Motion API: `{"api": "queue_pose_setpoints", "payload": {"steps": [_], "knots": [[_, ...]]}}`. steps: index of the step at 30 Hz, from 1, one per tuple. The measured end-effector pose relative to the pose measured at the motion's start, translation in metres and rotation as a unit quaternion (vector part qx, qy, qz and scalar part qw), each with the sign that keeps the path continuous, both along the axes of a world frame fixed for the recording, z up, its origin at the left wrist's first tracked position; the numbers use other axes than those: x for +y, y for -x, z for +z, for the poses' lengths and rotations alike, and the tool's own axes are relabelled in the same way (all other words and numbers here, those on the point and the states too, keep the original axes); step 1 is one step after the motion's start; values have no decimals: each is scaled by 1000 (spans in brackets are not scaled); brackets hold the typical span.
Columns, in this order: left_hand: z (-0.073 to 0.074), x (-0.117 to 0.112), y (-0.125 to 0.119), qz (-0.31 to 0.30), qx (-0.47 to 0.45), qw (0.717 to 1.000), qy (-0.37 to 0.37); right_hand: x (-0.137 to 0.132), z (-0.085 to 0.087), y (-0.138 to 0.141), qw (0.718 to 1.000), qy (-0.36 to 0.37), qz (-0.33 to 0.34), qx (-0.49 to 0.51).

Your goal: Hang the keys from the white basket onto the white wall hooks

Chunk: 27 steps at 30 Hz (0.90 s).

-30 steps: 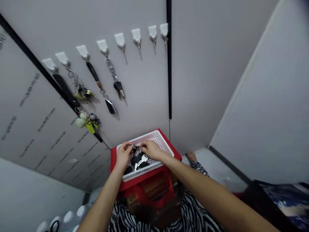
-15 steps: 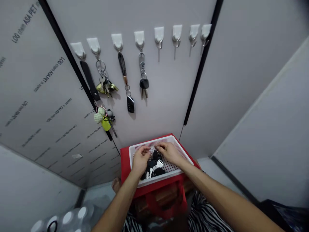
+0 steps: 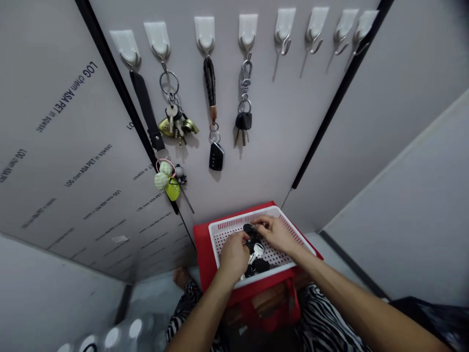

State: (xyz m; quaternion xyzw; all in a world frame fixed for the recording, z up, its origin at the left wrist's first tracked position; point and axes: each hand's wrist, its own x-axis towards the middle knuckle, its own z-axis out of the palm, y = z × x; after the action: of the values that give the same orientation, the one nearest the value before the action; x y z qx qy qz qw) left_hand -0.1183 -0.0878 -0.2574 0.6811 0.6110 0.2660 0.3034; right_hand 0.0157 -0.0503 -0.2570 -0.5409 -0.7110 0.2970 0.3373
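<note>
Both my hands are inside a white plastic basket (image 3: 293, 265), over a pile of keys. My left hand (image 3: 234, 256) is closed, thumb and fingers pinched at a bunch of keys with black heads (image 3: 249, 229). From the right, my right hand (image 3: 276, 234) pinches at the same bunch; the exact grip is partly hidden by the fingers. Just below the fingertips lies a silver key (image 3: 257, 252). A black key head (image 3: 261, 265) rests near the basket's front wall.
The basket sits on a red bag (image 3: 205, 259). White hooks on the wall hold a black strap with charms (image 3: 146, 107), a ring of keys (image 3: 172, 117), a car fob (image 3: 216, 156) and black-headed keys (image 3: 243, 121). Several hooks (image 3: 284, 29) at right hold nothing. Bottles (image 3: 124, 337) stand lower left.
My left hand has moved in over the keys, covering some, with its fingers more curled. The black-headed bunch has shifted up between both hands. The camera view has moved closer to the hooks.
</note>
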Motion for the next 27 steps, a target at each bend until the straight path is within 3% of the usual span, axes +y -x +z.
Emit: {"api": "queue_pose_setpoints", "payload": {"steps": [4, 9, 11, 21, 27], "knots": [[-2, 8, 6, -5, -68, 998, 9, -7, 7, 2, 999, -35, -8, 6], [3, 11, 10, 6, -226, 974, 4, -21, 15, 7, 989, -39, 141, -3], [8, 9, 11, 9, -274, 962, -5, -24, 14, 8, 985, -16, 170, 12], [27, 3, 2, 47, -373, 926, -31, -27, 21, 8, 961, 118, 158, 195], [42, 2, -5, 51, -372, 926, -35, -26, 37, 3, 964, 82, 153, 203]]}}
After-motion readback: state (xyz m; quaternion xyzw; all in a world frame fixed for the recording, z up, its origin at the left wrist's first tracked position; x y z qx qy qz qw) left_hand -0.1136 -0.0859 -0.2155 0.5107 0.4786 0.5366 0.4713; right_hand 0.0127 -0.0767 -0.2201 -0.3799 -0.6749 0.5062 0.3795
